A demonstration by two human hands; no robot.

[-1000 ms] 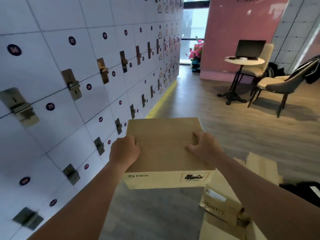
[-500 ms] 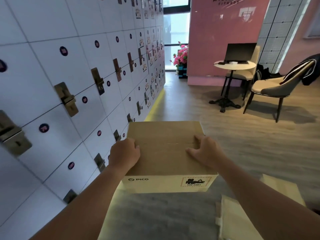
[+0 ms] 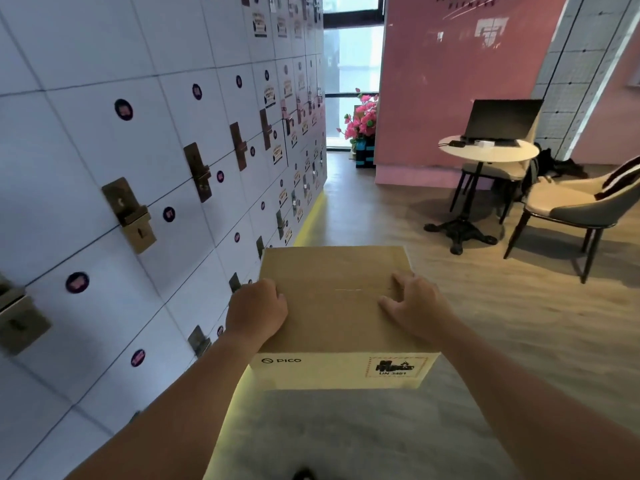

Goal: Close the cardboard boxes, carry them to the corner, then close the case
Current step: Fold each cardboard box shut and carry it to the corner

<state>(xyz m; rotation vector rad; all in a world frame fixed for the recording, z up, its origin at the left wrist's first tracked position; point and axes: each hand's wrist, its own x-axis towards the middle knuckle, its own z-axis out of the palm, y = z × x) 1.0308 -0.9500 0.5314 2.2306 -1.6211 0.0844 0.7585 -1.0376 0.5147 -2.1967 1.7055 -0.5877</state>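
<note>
A: Nearest entry first. We hold the cardboard box [image 3: 332, 306] out in front of us at about waist height, clear of the floor [image 3: 519, 341]. Our left hand [image 3: 257, 310] curls over its left top edge; our right hand [image 3: 414, 308] curls over the right, fingers bent onto the lid.

B: Flaps?

A: Folded flat, seam shut across the middle. We cannot see what is inside. A PICO mark and a UN label show on the near side panel.

B: Handling estimate?

A: Stiff corrugated board, holds its shape under our grip. We judge it light to moderate, since two hands carry it level from the top edges alone. Plain card may slide, so taking it under the bottom corners would be safer.

B: Farther out?

A: Locker wall [image 3: 156, 168] close on our left. Ahead to the right, well apart, a round counter [image 3: 488, 155] with a laptop [image 3: 502, 119], a chair [image 3: 581, 209], and pink flowers [image 3: 362, 121] by the window.
</note>
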